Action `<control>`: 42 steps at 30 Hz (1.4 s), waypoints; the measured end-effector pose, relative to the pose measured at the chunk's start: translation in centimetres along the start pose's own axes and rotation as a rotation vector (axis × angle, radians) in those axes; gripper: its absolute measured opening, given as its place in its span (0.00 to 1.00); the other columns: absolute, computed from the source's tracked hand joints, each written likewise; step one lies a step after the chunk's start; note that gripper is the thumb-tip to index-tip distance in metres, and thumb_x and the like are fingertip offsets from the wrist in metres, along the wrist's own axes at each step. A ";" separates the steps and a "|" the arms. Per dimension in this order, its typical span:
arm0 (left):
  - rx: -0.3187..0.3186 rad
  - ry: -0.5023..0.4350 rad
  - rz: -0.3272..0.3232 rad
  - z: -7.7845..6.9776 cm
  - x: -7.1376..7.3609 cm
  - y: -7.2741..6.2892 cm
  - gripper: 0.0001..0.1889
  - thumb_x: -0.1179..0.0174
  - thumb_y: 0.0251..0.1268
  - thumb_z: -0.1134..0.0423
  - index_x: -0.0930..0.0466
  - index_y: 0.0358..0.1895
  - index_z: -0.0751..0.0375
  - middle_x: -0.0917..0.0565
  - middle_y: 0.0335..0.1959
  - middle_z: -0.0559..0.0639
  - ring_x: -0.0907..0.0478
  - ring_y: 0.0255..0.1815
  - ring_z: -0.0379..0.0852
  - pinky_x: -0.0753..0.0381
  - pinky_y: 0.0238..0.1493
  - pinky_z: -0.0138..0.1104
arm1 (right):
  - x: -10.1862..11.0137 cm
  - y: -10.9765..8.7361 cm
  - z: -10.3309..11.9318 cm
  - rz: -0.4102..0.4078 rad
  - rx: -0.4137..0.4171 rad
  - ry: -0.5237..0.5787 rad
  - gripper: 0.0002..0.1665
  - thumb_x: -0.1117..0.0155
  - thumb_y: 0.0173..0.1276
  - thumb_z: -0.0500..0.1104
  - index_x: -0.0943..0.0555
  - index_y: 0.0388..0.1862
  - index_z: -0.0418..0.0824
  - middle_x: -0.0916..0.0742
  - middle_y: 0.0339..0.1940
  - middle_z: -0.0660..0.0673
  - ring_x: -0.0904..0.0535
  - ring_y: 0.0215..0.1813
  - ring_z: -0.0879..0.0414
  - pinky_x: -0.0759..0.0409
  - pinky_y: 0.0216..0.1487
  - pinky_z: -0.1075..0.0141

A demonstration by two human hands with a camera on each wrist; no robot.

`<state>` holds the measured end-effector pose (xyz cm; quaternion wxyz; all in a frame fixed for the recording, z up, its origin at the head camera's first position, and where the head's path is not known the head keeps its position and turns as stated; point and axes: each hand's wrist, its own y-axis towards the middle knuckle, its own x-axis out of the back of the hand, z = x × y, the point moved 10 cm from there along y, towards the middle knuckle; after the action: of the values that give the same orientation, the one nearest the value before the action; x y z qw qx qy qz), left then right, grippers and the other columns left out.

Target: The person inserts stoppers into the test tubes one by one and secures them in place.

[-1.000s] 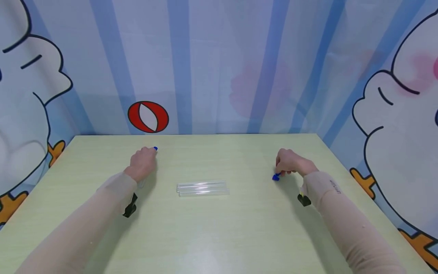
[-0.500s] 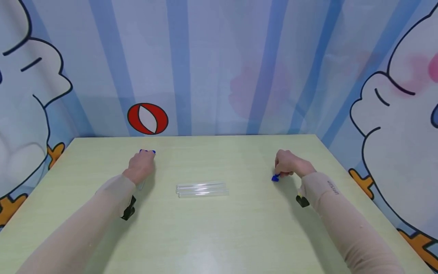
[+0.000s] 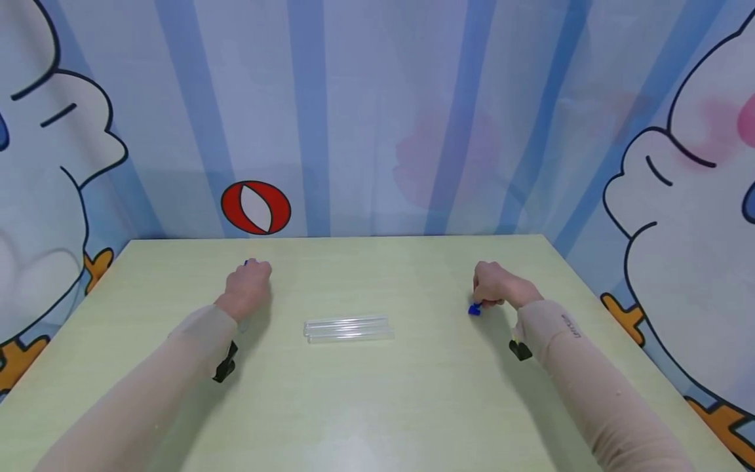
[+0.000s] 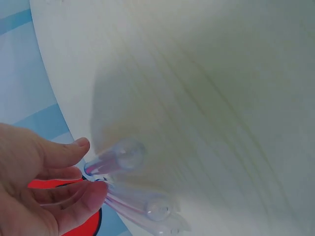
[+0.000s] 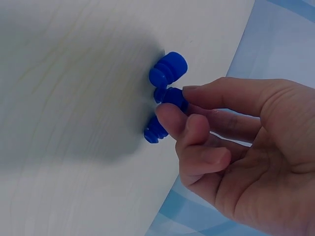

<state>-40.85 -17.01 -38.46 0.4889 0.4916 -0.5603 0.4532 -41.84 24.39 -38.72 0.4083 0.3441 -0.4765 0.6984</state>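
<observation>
My left hand [image 3: 248,288] is reached out over the far left of the table. In the left wrist view its thumb stands apart from the other fingers [image 4: 96,196], whose tips are right at the mouth ends of several clear test tubes [image 4: 157,209] with rounded ends. A bit of blue shows past the knuckles in the head view. On the far right, my right hand [image 3: 501,285] pinches a ridged blue stopper [image 5: 173,98] between thumb and finger. Another blue stopper [image 5: 169,69] lies above it in the right wrist view, and a third [image 5: 155,131] sits below, partly hidden by a fingertip.
Several clear tubes [image 3: 348,329] lie side by side mid-table, between the hands. The pale wooden table [image 3: 377,406] ends at a blue striped curtain [image 3: 377,118] with printed cartoon figures and a red ball [image 3: 256,207].
My left hand has shifted slightly; blue showed at its right side, then on both sides, and now at its left. The right hand keeps its place at the stoppers.
</observation>
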 end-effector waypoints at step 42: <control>-0.593 -0.160 0.026 -13.9 -2.2 -3.2 0.10 0.37 0.62 0.68 0.15 0.46 0.60 0.14 0.40 0.51 0.21 0.39 0.44 0.19 0.50 0.37 | 0.0 -0.5 0.5 -0.001 0.003 -0.005 0.08 0.45 0.63 0.29 0.17 0.31 0.31 0.17 0.18 0.42 0.25 0.18 0.58 0.20 0.24 0.67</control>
<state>-36.21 -3.33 -38.98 0.5597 0.3545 -0.7109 0.2360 -41.33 24.05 -38.37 0.4070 0.3465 -0.4762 0.6982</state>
